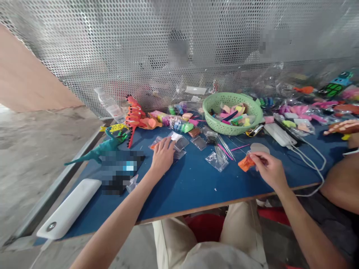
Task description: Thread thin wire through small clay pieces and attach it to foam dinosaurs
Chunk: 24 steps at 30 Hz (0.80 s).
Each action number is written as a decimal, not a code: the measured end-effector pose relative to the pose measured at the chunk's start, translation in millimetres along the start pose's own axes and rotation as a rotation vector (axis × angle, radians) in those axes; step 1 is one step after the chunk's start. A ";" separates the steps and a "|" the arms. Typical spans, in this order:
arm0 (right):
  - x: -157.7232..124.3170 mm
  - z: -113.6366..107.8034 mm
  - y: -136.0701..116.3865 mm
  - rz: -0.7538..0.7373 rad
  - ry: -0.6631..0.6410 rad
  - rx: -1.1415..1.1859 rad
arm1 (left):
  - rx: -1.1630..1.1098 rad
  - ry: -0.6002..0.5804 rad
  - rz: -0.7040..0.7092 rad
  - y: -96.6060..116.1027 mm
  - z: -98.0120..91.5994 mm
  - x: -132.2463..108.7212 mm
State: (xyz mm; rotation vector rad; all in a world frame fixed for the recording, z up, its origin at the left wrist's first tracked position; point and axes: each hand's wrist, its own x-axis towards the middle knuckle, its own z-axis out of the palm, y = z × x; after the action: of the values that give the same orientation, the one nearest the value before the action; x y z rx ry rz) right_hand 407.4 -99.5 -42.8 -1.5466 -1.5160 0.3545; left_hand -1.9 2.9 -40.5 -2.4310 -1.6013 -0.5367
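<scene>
My left hand [162,153] reaches over the left part of the blue table. Its fingers are stretched out and rest on several small clear plastic packets [181,143], one with white stuff in it and one showing orange. What lies under the palm is hidden. Near the front edge, my right hand [270,170] pinches a small crumpled orange packet [246,163] between thumb and fingers, just above the tabletop. Behind that hand lies a pale round disc [259,148]. Between the hands are a clear bag [217,160], thin metal wires [226,147] and pink plastic tools [224,151].
A green basket [209,118] of coloured pieces stands at the back. Orange [140,119] and teal [103,149] dinosaur figures, a phone [120,172] and a white power bank [70,209] are left. Another power bank [280,135] with cables lies right, near another person's hand [342,127].
</scene>
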 end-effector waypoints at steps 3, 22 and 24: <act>22.2 18.5 -14.2 0.032 -0.130 0.072 | 0.011 0.053 -0.051 -3.2 -3.5 4.8; 96.1 70.1 -63.0 -0.144 -0.728 -0.833 | -0.290 -0.297 0.490 27.7 1.4 -4.4; 94.6 71.7 -67.5 -0.139 -0.725 -0.880 | -0.251 -0.282 0.429 23.6 1.0 -6.6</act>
State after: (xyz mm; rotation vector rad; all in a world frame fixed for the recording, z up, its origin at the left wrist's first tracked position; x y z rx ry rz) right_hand 330.2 2.7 4.9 -2.0747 -2.5623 0.1648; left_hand 17.5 -11.9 -42.9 -3.0371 -1.0845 -0.3464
